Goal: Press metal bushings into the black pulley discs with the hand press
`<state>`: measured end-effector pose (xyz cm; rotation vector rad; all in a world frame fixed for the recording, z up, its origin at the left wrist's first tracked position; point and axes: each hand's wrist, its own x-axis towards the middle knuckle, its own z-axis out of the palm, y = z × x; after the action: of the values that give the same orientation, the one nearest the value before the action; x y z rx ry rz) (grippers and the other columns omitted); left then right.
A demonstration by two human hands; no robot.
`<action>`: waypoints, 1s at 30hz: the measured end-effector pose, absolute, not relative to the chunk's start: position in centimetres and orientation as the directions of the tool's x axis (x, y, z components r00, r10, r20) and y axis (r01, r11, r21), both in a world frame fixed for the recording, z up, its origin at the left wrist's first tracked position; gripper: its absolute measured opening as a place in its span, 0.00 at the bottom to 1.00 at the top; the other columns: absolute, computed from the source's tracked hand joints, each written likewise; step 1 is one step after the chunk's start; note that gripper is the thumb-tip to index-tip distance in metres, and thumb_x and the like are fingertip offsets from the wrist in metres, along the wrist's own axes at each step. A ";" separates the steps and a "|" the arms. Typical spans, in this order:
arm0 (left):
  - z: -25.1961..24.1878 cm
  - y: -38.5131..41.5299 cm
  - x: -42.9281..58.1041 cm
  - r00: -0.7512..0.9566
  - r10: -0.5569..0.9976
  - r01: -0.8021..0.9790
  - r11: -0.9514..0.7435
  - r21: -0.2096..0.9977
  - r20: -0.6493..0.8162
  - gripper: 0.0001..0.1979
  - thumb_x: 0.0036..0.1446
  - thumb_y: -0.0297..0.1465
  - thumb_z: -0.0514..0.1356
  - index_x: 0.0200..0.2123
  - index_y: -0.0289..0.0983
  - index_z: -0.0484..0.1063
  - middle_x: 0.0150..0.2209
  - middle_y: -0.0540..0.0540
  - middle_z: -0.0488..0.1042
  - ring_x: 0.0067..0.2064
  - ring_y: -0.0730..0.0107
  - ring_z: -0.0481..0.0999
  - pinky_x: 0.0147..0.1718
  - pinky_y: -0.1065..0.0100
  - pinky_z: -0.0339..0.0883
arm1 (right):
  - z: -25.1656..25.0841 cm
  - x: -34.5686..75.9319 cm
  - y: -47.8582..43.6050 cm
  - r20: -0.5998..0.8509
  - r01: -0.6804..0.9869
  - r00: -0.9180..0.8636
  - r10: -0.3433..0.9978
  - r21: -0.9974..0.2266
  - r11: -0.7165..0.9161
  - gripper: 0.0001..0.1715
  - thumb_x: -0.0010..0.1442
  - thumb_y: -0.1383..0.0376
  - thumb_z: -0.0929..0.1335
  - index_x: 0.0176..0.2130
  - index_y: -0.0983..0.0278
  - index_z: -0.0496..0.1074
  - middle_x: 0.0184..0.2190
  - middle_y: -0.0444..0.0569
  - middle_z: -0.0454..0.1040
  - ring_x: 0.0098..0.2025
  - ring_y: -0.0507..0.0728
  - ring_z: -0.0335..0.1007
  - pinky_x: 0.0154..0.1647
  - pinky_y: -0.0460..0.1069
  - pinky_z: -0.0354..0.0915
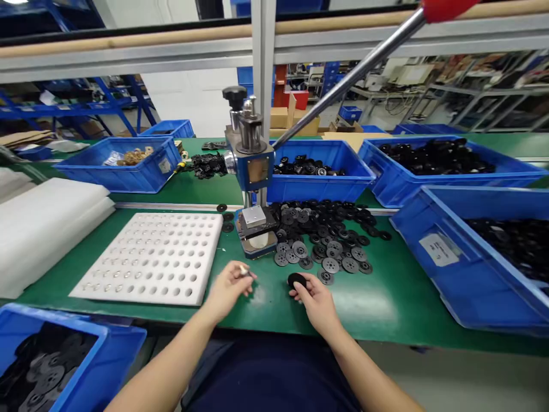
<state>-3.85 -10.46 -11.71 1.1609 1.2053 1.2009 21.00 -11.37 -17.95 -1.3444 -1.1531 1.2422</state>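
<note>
Between the thumb and fingers of my left hand (229, 289) is a small shiny metal part (244, 270); its exact kind is too small to tell. My right hand (317, 300) grips a round black disc (296, 280) by its edge, just above the green bench. Ahead of both hands stands a hand press (256, 171) with a metal block (254, 216) on its base. Many loose black discs (330, 265) lie heaped right of the press. On the left, a white foam tray (206, 240) has rows of holes, with small metal parts in its left-hand rows.
Blue bins of black parts (317, 186) stand behind and at the right (429, 286). Another blue bin (103, 343) with discs sits at lower left. White foam sheets (55, 223) lie at far left. The press's lever (351, 77) slants up right.
</note>
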 end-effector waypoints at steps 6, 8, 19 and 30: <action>-16.2 -11.7 2.4 0.190 0.980 0.293 -0.112 0.950 0.057 0.13 0.50 0.33 0.69 0.40 0.38 0.78 0.33 0.46 0.77 0.31 0.69 0.74 0.33 0.66 0.71 | -17.5 19.3 -11.7 0.006 0.148 0.068 0.998 -0.989 -0.004 0.25 0.61 0.48 0.68 0.46 0.65 0.72 0.33 0.53 0.79 0.34 0.57 0.78 0.34 0.51 0.75; -17.0 -11.8 2.3 0.180 0.976 0.371 -0.182 0.911 0.121 0.12 0.51 0.34 0.70 0.39 0.38 0.79 0.31 0.47 0.76 0.29 0.70 0.72 0.31 0.67 0.69 | -17.4 19.3 -12.1 0.076 0.192 0.033 0.997 -0.979 0.069 0.22 0.63 0.52 0.66 0.49 0.64 0.72 0.36 0.53 0.79 0.35 0.57 0.79 0.37 0.52 0.76; -16.1 -11.9 1.3 0.339 0.930 0.450 -0.291 0.844 0.140 0.09 0.64 0.34 0.58 0.42 0.36 0.75 0.31 0.47 0.72 0.33 0.67 0.71 0.35 0.66 0.65 | -17.4 19.7 -12.7 0.559 0.396 -0.283 0.780 -0.672 0.626 0.30 0.66 0.73 0.60 0.64 0.56 0.65 0.59 0.54 0.72 0.59 0.59 0.71 0.57 0.58 0.70; -16.1 -11.8 1.1 0.153 0.988 0.277 -0.064 0.959 0.021 0.08 0.60 0.35 0.58 0.34 0.36 0.71 0.26 0.50 0.69 0.27 0.71 0.69 0.30 0.69 0.63 | -14.9 20.0 -11.6 0.568 0.530 -0.251 0.784 -0.597 0.602 0.27 0.65 0.63 0.63 0.62 0.58 0.66 0.58 0.55 0.72 0.60 0.63 0.68 0.59 0.62 0.66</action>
<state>1.13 -11.78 -16.08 1.5147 1.2779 0.9800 20.00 -11.60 -14.93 -1.0480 -1.9292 0.3552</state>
